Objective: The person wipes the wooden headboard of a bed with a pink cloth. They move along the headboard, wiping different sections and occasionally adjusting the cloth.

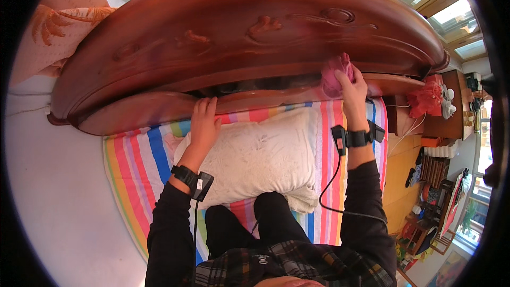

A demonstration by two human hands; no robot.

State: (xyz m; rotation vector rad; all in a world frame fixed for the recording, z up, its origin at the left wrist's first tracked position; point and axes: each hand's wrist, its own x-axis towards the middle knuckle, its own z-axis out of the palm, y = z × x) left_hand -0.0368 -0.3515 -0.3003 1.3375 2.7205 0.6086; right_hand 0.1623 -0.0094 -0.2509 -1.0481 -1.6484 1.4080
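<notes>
A bunched pink cloth [334, 76] is gripped in my right hand [352, 87], held at the lower shelf edge of the carved, dark red wooden headboard [223, 20]. My left hand [205, 121] rests with its fingertips on the rim of that low wooden ledge [139, 107], left of a dark gap, and holds nothing. Below both hands a cream pillow [255, 155] lies on a striped bedsheet [137, 167], with my knees at its lower edge. Each of my wrists wears a black strap with a small device and a cable.
A patterned orange curtain [59, 32] hangs at the upper left. To the right stand a wooden cabinet [452, 99], a red bag-like bundle [426, 95] and white cables near the bed's edge. Farther off are windows, furniture and assorted items above a yellowish floor [402, 175].
</notes>
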